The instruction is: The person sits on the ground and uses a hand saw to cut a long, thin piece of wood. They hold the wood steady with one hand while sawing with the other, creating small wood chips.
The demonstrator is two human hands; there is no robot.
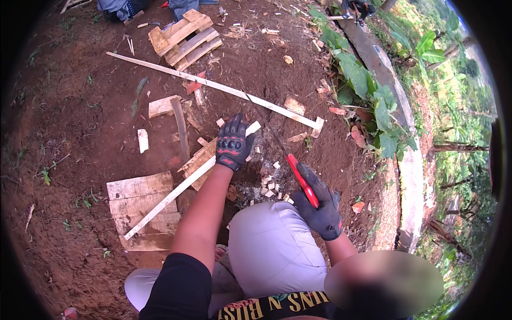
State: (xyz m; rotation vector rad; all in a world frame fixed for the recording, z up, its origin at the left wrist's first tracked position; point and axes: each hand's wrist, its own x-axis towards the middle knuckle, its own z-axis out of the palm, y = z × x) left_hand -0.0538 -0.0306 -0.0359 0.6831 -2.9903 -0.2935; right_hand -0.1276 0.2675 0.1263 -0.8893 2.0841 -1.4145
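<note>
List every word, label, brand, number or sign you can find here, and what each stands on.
Black T-shirt: large yellow capital lettering across the front, partly cut off; I won't copy the wording.
Left glove: small red mark near the cuff, too small to read.
Red-handled saw: no readable text.
Long wooden strip: no readable text.

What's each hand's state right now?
Left hand: holding the pale wooden strip.
Right hand: closed, holding the red-handled saw.
</note>
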